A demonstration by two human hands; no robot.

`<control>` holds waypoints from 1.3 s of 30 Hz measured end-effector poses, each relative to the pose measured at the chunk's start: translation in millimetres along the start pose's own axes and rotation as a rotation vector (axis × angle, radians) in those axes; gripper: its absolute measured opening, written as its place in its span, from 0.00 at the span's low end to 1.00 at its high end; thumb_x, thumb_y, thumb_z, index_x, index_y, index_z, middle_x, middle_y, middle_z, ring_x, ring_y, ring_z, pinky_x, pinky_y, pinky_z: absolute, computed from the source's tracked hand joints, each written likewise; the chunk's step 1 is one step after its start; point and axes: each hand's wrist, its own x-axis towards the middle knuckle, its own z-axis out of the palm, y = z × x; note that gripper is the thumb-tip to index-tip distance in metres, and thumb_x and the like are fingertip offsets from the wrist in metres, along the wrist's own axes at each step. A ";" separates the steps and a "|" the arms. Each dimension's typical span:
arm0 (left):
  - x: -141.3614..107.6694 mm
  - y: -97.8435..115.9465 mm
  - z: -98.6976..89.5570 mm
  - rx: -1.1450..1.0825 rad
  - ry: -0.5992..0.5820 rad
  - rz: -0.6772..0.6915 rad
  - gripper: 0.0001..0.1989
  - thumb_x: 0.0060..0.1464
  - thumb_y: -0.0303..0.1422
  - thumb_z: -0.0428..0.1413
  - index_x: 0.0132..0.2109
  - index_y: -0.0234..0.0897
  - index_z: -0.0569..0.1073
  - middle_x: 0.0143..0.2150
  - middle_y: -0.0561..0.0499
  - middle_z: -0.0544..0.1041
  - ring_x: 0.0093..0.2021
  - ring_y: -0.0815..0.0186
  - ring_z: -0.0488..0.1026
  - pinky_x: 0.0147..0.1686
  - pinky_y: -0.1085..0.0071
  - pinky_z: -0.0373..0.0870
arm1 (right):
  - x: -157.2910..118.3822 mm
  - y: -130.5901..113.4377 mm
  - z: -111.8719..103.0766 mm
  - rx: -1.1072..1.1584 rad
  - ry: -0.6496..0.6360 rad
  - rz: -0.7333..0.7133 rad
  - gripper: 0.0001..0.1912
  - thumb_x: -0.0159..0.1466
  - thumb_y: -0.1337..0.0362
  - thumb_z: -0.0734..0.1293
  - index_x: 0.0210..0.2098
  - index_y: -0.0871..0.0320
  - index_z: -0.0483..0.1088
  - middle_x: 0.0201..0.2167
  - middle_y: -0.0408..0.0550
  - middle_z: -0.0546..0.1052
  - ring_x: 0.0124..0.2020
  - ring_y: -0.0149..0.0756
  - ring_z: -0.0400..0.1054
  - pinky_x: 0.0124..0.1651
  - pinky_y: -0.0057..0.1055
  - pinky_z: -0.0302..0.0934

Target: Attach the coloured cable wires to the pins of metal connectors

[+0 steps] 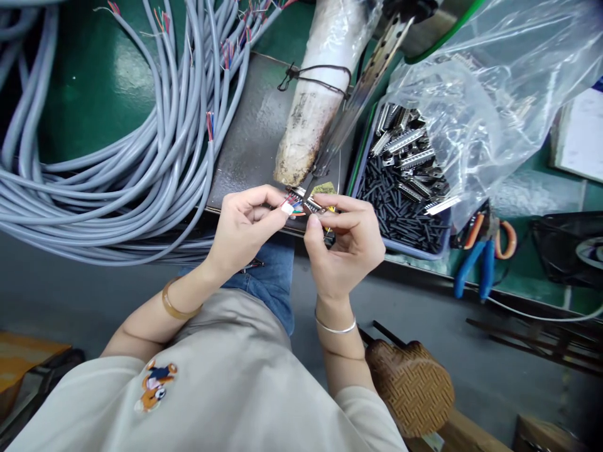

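At the front edge of a dark plate [247,135], my left hand [249,229] is closed in a pinch on thin coloured wires [298,212]. My right hand [348,242] faces it, thumb and fingers pinched together close to the wires; what they hold is too small to make out. Between the fingertips lies a metal multi-pin connector [298,192], partly hidden by the hands. The dark tip of a soldering iron [325,157] points down at the connector from above. A small yellowish piece [324,188] shows beside the tip.
Bundled grey cables [179,150] with stripped ends cover the left. A plastic-wrapped tube [320,81] stands above the hands. On the right, a bin [436,251] holds metal connectors [409,147] and black sleeves [391,210], under a clear bag [475,107]. Blue-handled pliers [485,260] lie beyond.
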 end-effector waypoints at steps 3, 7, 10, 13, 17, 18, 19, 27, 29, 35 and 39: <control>0.8 2.2 1.1 0.005 0.007 0.017 0.06 0.49 0.28 0.64 0.27 0.33 0.77 0.23 0.56 0.73 0.16 0.81 0.54 0.15 0.80 0.49 | 2.1 -1.6 -0.1 -0.058 0.005 -0.044 0.07 0.64 0.71 0.70 0.33 0.54 0.70 0.40 0.43 0.81 0.43 0.36 0.78 0.44 0.37 0.74; 1.7 -0.1 -0.5 -0.004 -0.002 0.004 0.06 0.49 0.26 0.63 0.26 0.33 0.76 0.21 0.58 0.69 0.15 0.81 0.52 0.15 0.80 0.47 | -0.4 -0.1 -0.5 -0.130 0.011 -0.135 0.08 0.63 0.72 0.71 0.34 0.54 0.69 0.41 0.44 0.82 0.42 0.35 0.78 0.41 0.33 0.75; 1.3 -3.8 -2.8 -0.005 -0.009 -0.029 0.06 0.48 0.26 0.63 0.25 0.33 0.76 0.23 0.56 0.72 0.16 0.81 0.53 0.15 0.80 0.50 | -4.0 3.1 -1.2 -0.163 -0.010 -0.182 0.09 0.62 0.73 0.71 0.35 0.54 0.68 0.42 0.45 0.82 0.42 0.34 0.78 0.41 0.32 0.76; -0.4 -5.8 -3.8 -0.004 -0.006 -0.031 0.05 0.49 0.26 0.63 0.27 0.33 0.78 0.26 0.54 0.77 0.17 0.81 0.55 0.17 0.80 0.54 | -6.0 5.1 -2.6 -0.139 -0.031 -0.161 0.09 0.63 0.73 0.70 0.35 0.54 0.68 0.42 0.45 0.83 0.42 0.35 0.79 0.42 0.34 0.76; -2.3 -5.5 -3.2 -0.017 -0.017 -0.021 0.05 0.51 0.27 0.63 0.27 0.33 0.78 0.26 0.55 0.76 0.17 0.81 0.56 0.20 0.80 0.59 | -5.2 4.0 -4.3 -0.118 -0.030 -0.122 0.08 0.64 0.73 0.70 0.36 0.54 0.69 0.40 0.43 0.82 0.43 0.35 0.79 0.45 0.36 0.75; -2.5 -5.3 -3.1 -0.021 -0.019 -0.022 0.06 0.52 0.27 0.63 0.28 0.34 0.78 0.25 0.55 0.75 0.18 0.81 0.56 0.20 0.80 0.59 | -4.7 3.4 -4.5 -0.128 -0.031 -0.116 0.07 0.64 0.72 0.70 0.36 0.54 0.70 0.40 0.42 0.82 0.42 0.35 0.79 0.46 0.36 0.74; -2.6 -5.0 -2.9 -0.023 -0.020 -0.024 0.06 0.52 0.28 0.63 0.28 0.34 0.78 0.24 0.56 0.75 0.18 0.80 0.56 0.20 0.80 0.60 | -4.0 2.8 -4.4 -0.139 -0.034 -0.112 0.07 0.64 0.72 0.70 0.35 0.54 0.70 0.40 0.42 0.82 0.42 0.35 0.79 0.46 0.36 0.74; -0.8 -1.7 -1.8 -0.027 -0.008 -0.001 0.06 0.52 0.30 0.64 0.28 0.34 0.78 0.23 0.57 0.72 0.17 0.80 0.55 0.20 0.81 0.60 | 4.2 -2.8 -1.8 -0.170 -0.001 -0.107 0.08 0.63 0.73 0.72 0.34 0.53 0.73 0.39 0.41 0.82 0.41 0.35 0.78 0.46 0.37 0.73; -0.4 -1.8 -1.9 -0.032 -0.019 0.005 0.06 0.53 0.30 0.64 0.29 0.34 0.79 0.22 0.57 0.71 0.18 0.80 0.56 0.21 0.81 0.61 | 5.6 -4.0 -1.9 -0.158 0.000 -0.105 0.08 0.63 0.73 0.72 0.34 0.53 0.73 0.39 0.41 0.82 0.41 0.34 0.78 0.46 0.36 0.73; -0.4 -4.1 -3.5 -0.065 -0.041 -0.002 0.06 0.55 0.29 0.64 0.30 0.35 0.80 0.24 0.57 0.73 0.19 0.80 0.58 0.26 0.81 0.67 | 3.6 -1.5 -3.0 -0.082 -0.020 -0.066 0.08 0.63 0.72 0.71 0.33 0.54 0.71 0.39 0.41 0.82 0.41 0.34 0.78 0.45 0.36 0.73; -0.7 -4.3 -3.9 -0.067 -0.039 -0.030 0.05 0.51 0.28 0.65 0.29 0.34 0.79 0.25 0.56 0.75 0.19 0.80 0.59 0.25 0.81 0.67 | 2.1 1.1 -3.3 -0.067 -0.036 -0.057 0.08 0.63 0.73 0.71 0.33 0.54 0.71 0.39 0.41 0.82 0.41 0.34 0.78 0.45 0.35 0.73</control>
